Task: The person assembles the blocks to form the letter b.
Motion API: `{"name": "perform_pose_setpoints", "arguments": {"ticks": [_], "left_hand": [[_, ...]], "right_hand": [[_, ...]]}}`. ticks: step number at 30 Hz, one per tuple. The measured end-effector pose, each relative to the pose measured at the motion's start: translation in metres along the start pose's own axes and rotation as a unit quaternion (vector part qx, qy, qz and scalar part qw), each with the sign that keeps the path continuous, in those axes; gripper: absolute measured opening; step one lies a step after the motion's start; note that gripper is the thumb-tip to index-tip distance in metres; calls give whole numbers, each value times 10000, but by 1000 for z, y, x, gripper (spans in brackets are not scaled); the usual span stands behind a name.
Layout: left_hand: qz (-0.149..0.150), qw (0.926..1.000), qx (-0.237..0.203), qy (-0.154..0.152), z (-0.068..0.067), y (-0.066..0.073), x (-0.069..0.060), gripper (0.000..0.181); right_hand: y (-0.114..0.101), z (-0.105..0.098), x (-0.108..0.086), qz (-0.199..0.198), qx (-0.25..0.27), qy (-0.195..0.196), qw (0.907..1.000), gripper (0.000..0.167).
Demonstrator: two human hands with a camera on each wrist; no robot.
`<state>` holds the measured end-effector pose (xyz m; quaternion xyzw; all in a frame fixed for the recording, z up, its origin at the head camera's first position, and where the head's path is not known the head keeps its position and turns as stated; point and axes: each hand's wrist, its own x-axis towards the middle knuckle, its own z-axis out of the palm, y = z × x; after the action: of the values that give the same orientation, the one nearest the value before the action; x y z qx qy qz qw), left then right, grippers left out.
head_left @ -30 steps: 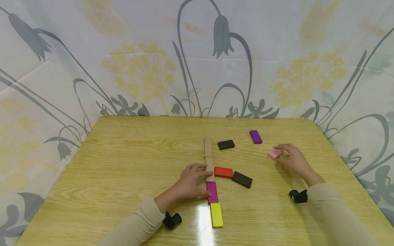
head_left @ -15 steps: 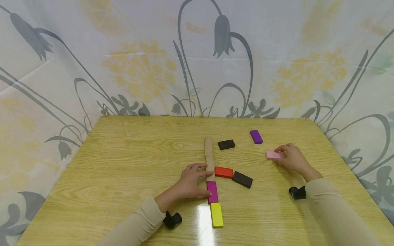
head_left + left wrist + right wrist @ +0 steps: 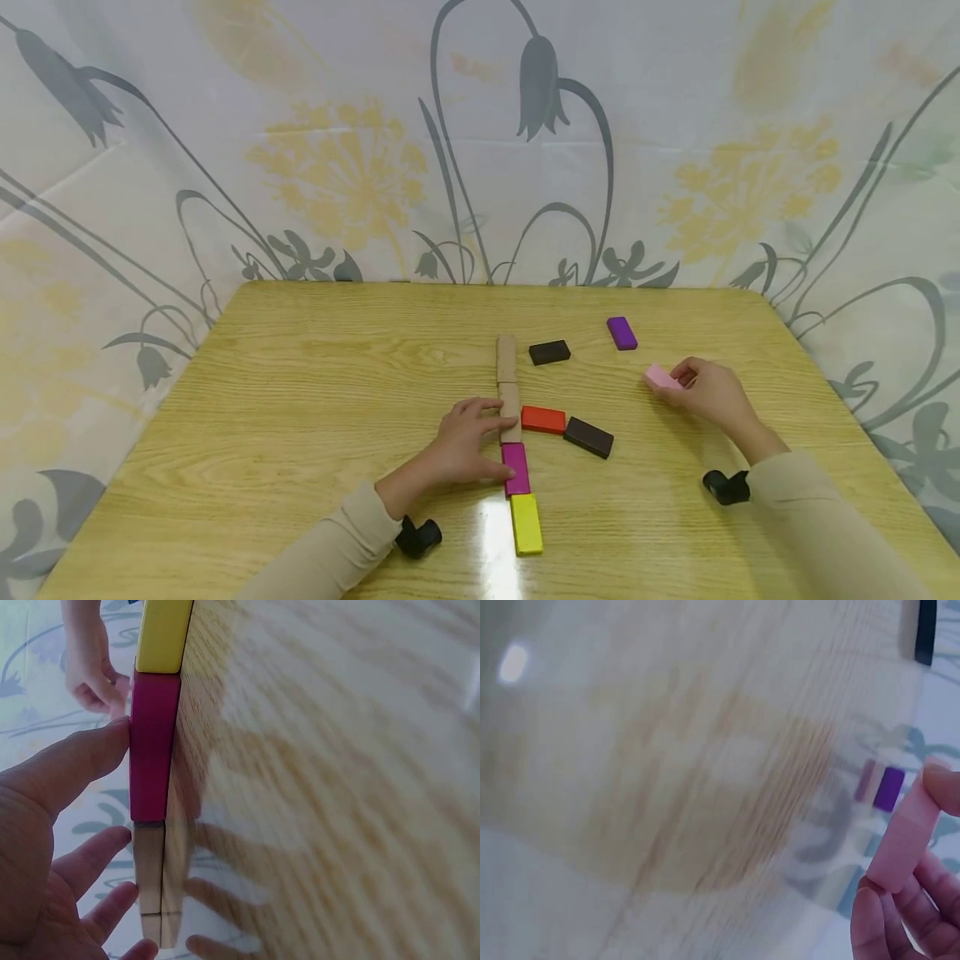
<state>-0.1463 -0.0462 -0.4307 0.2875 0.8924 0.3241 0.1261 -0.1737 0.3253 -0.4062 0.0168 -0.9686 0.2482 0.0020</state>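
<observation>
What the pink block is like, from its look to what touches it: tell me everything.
The pink block is a plain, pale pink oblong with flat faces and straight edges. It looks smooth; wood or plastic, I cannot tell. The right hand pinches it, thumb near one end and fingers at the other. It is tilted and appears held clear of the table. In the head view it shows below and right of the purple block. No other block touches it.

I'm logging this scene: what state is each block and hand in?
Left hand: spread, touching magenta block
Right hand: pinching pink block
Pink block: held
Magenta block: lying
Yellow block: lying
Wooden blocks: lying, abutting
Red block: lying
Nearer dark block: lying
Farther dark block: lying
Purple block: lying
</observation>
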Motion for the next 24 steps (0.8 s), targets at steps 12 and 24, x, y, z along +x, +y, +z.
{"name": "perform_pose_setpoints", "arguments": {"ticks": [12, 24], "left_hand": [[-59, 10000, 45, 4, 1, -1, 0, 68], [-67, 10000, 49, -4, 1, 1, 0, 68]], "right_hand": [[-27, 6, -30, -158, 121, 163, 9997, 33], [-41, 14, -56, -229, 271, 179, 9992, 36]]}}
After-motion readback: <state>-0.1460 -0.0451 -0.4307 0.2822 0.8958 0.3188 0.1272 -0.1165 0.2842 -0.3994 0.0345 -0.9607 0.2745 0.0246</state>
